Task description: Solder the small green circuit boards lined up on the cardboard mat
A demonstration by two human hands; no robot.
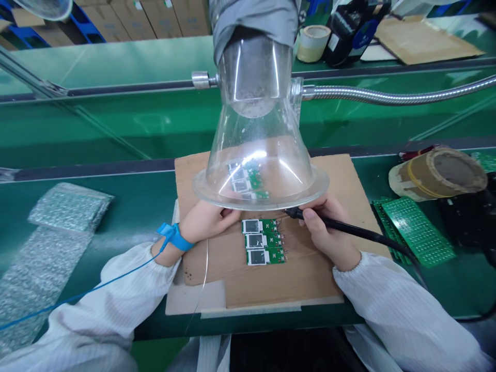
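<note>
My right hand [327, 227] is closed around a black soldering iron [352, 230], its tip pointing left under the rim of a clear fume hood [259, 165]. My left hand [209, 219], with a blue wrist strap [176, 238], is closed at the hood's left side; its fingertips are partly hidden, and a thin solder wire [206, 263] hangs down below it. Three small green circuit boards [265, 241] with grey screens lie stacked in a column on the cardboard [310, 279], just below the hood. More such boards [248, 181] show through the clear hood.
Bubble wrap [46, 263] with a wrapped pack lies at the left. At the right are green board panels [418, 230] and a tape roll [437, 173]. A metal flexible hose [387, 96] crosses the upper right. The iron's cable trails right.
</note>
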